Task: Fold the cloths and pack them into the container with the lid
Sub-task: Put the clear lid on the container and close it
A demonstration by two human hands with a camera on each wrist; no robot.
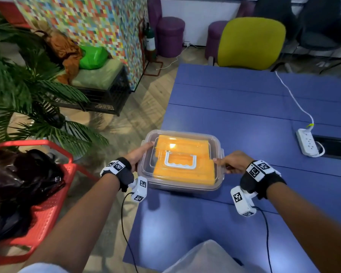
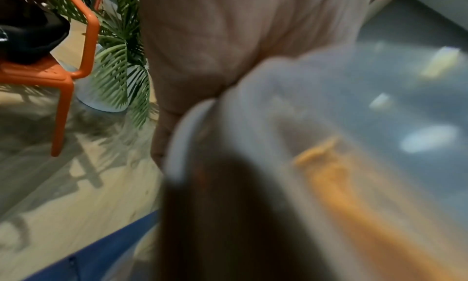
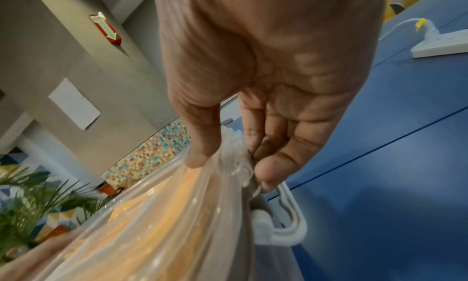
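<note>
Blue desk (image 1: 244, 107), lidded container (image 1: 180, 186) at its near left corner, both my hands on it.

Through the clear lid (image 1: 213, 141) I see the folded orange cloths (image 1: 185, 170) packed inside, under the white handle (image 1: 180, 159). My left hand (image 1: 139, 156) grips the left rim, thumb on top; my right hand (image 1: 232, 162) pinches the right rim, thumb above and fingers (image 3: 276, 165) curled beneath by the side latch (image 3: 281, 225). A power strip (image 1: 307, 142) lies near the right edge.

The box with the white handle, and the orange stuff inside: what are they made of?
The container and its lid look like clear, glossy plastic: the contents show through and light glints off the top. The cloths look like soft matte fabric, folded in layers. The handle seems opaque white plastic.
</note>
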